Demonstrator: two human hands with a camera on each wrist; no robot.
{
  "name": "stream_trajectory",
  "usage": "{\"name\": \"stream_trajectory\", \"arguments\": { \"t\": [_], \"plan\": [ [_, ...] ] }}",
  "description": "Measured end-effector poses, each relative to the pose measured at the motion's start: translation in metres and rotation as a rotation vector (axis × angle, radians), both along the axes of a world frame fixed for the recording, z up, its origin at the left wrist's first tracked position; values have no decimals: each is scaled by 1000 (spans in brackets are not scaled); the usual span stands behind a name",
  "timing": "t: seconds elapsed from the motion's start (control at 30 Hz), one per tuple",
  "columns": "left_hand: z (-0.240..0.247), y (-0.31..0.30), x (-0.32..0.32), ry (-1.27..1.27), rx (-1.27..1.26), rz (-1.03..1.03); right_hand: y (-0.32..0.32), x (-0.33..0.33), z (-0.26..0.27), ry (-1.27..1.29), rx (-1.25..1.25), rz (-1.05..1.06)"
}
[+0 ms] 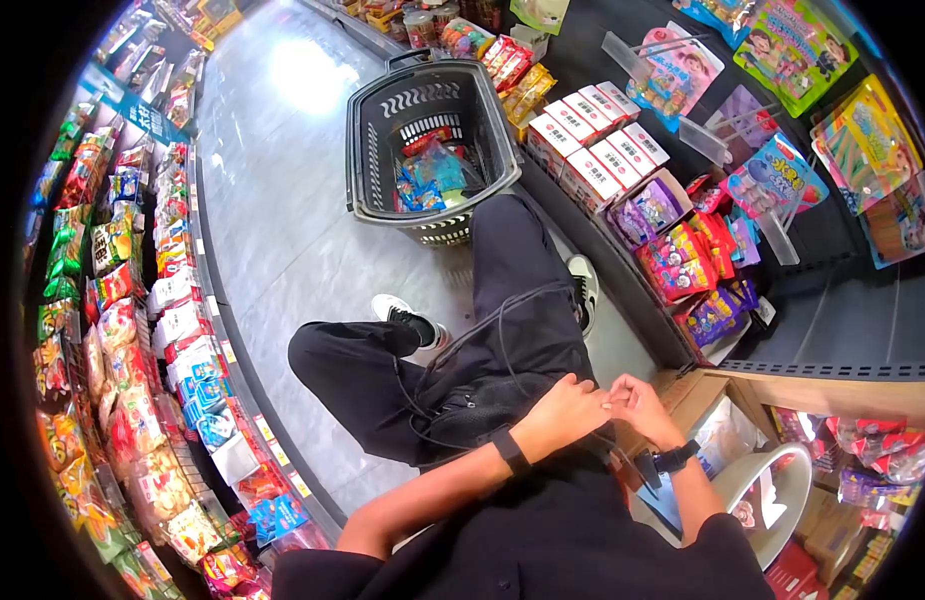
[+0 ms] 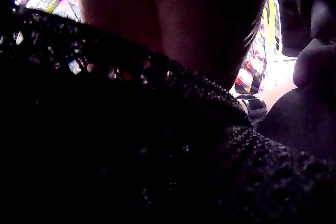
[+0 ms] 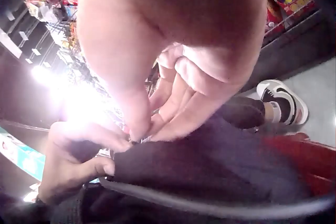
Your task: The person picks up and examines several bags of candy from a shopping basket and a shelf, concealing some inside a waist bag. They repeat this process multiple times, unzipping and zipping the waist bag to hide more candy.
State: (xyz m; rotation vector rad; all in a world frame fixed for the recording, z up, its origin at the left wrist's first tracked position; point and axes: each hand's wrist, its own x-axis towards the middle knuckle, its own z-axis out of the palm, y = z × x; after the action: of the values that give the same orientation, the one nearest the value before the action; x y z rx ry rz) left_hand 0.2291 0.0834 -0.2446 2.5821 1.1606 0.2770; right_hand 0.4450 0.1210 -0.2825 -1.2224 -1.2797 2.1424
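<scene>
In the head view, my left hand (image 1: 564, 410) and right hand (image 1: 638, 408) meet fingertip to fingertip over my lap. The right wrist view shows the right hand (image 3: 173, 35) from close by, with fingers curled and thumb bent in. Opposite it, thumb and forefinger of the left hand (image 3: 68, 153) pinch at the same spot. Between the fingertips is a small thing (image 3: 134, 141), mostly hidden; I cannot tell its kind. A black bag (image 1: 472, 405) with a long cord lies on my lap, left of the hands. Dark textured material (image 2: 131, 71) fills most of the left wrist view.
A black shopping basket (image 1: 437, 90) holding several packets stands in front of my knees. Snack shelves (image 1: 207, 330) line the aisle's left side. On the right are white-and-red boxes (image 1: 602, 160), hanging bags and a pale round bin (image 1: 797, 480). Grey floor (image 1: 272, 180) lies between.
</scene>
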Motion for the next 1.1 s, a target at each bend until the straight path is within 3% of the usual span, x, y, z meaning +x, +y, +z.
{"name": "stream_trajectory", "arguments": {
  "t": [0.07,0.17,0.33,0.5,0.67,0.73,0.77,0.8,0.83,0.87,0.93,1.0,1.1],
  "plan": [
    [2,1,2,28,3,0,0,-2,-2,12,-5,-13],
    [9,2,4,-151,161,2,1,-8,1,41,-26,-84],
    [2,-3,3,-140,103,-34,8,-13,-14,-34,127,-221],
    [2,-9,-2,-73,176,51,29,-51,-26,-9,218,-121],
    [3,-6,-19,-37,143,159,62,-108,-63,-80,502,-72],
    [1,-2,-28,-46,109,212,67,-130,-57,-112,651,12],
    [-4,0,-33,-54,115,258,70,-138,-30,-212,868,178],
    [-11,2,-35,-67,118,299,73,-137,-25,-284,870,313],
    [-24,8,-40,-53,-47,304,79,-129,-36,-197,724,461],
    [-15,13,-49,0,-43,356,85,-123,-46,-109,577,604],
    [12,23,-71,56,-131,404,84,-135,-29,-70,531,655],
    [4,25,-87,15,-134,398,88,-147,-22,-75,386,742],
    [-1,17,-99,-13,-102,428,93,-162,-35,19,625,854]
  ]
}}
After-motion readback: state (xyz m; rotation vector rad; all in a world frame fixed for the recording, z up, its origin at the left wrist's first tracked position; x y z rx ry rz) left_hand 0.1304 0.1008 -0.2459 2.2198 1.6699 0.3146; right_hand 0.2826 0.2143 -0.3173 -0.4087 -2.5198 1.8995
